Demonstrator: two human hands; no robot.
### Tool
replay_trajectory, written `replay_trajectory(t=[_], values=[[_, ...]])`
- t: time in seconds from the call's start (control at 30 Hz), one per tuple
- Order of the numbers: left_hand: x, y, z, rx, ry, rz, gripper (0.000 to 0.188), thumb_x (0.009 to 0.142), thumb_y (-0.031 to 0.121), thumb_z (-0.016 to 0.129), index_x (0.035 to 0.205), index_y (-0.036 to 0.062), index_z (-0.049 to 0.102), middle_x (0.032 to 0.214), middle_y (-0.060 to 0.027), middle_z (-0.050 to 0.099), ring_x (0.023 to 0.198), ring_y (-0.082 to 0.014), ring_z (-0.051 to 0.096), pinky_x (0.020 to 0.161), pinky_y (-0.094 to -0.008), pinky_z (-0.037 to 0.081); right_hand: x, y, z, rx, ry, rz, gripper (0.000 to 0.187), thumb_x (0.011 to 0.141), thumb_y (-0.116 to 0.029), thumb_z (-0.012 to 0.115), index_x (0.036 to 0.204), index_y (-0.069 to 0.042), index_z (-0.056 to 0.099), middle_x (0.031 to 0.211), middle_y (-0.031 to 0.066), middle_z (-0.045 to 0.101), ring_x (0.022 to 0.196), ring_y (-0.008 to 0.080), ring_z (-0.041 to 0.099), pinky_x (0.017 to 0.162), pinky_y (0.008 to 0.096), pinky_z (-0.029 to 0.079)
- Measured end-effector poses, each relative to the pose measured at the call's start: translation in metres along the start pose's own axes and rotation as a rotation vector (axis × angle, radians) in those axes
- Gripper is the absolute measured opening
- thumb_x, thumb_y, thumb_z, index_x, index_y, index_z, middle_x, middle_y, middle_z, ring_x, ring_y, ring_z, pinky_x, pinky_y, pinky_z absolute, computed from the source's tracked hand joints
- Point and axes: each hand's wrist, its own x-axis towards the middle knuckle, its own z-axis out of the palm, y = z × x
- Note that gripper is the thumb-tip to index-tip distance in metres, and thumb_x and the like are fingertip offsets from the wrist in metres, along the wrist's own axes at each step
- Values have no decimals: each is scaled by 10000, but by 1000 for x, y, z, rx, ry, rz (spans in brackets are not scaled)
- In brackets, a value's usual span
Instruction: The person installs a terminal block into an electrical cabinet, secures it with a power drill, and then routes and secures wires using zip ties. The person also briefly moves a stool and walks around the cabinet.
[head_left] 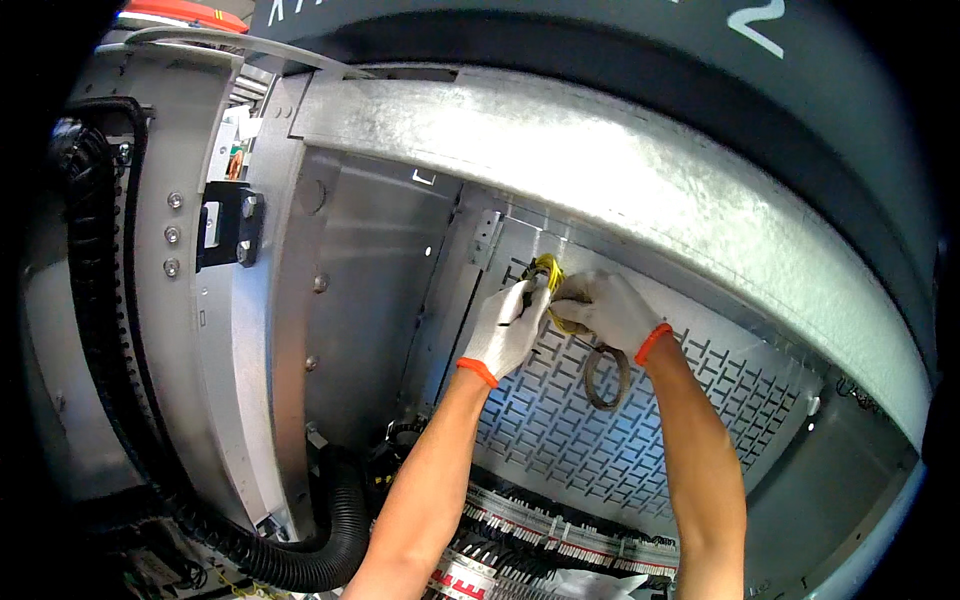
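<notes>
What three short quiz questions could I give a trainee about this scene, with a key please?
1. True or false: the left hand and the right hand both wear white fabric gloves with orange cuffs.
2. Pick one: the fingers of both hands are at a) a thick black corrugated hose; b) a yellow bundle of thin strands; c) a flat black bracket.
3. Fill in: a grey-brown round loop shows against the slotted grey metal panel, just below the ____ hand.

Key: 1 true; 2 b; 3 right.
</notes>
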Motion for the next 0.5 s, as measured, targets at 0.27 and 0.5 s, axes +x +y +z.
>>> replay_trajectory(t=[0.27, 0.5], values=[[-2, 3, 5, -20, 10, -6, 343, 1048, 252, 541, 1023, -84, 607, 769, -188, 596, 694, -215, 521, 675, -375, 455, 0, 7, -8, 29, 19, -69, 301, 942, -191, 648, 1127, 34, 723, 987, 192, 746, 858, 277, 710, 836, 383, 548], [-13, 21, -8, 178, -64, 59, 306, 1032, 228, 539, 1001, -68, 612, 771, -263, 621, 690, -394, 630, 662, -434, 487, 5, 7, 1, -161, 40, -59, 298, 937, -208, 638, 1089, 31, 732, 963, 226, 728, 825, 329, 697, 823, 387, 547]])
